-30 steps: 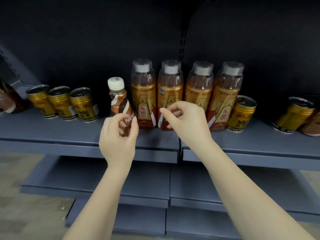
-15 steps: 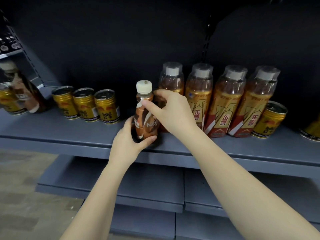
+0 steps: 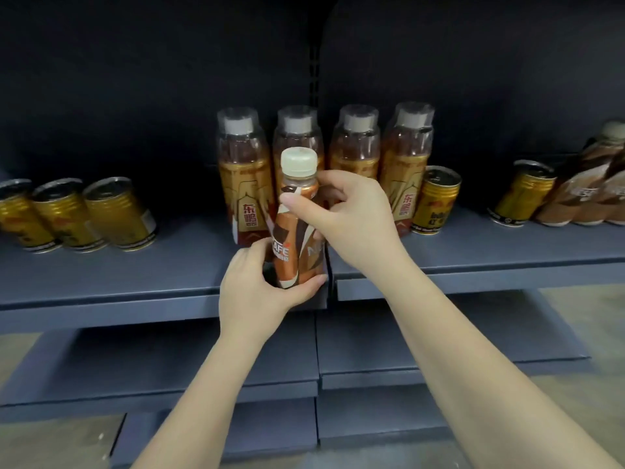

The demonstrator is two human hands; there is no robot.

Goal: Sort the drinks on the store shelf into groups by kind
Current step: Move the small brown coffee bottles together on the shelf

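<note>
A brown coffee bottle [image 3: 295,228] with a cream cap is held upright in front of the shelf's edge. My left hand [image 3: 260,286] cups its base and my right hand [image 3: 351,221] grips its upper body. Behind it stands a row of several tall amber energy-drink bottles [image 3: 241,184]. Three gold cans [image 3: 116,214] line the shelf at the left. One gold can [image 3: 436,201] stands right of the tall bottles, another gold can [image 3: 522,194] further right.
Several brown coffee bottles [image 3: 595,191] stand at the far right of the grey shelf [image 3: 135,275]. A vertical seam splits the shelf under my hands. Lower grey shelves [image 3: 439,340] step out below, with beige floor at both sides.
My right hand has come onto the coffee bottle beside my left hand. Both hands have lifted it off the shelf, forward and to the right. The view has swung right.
</note>
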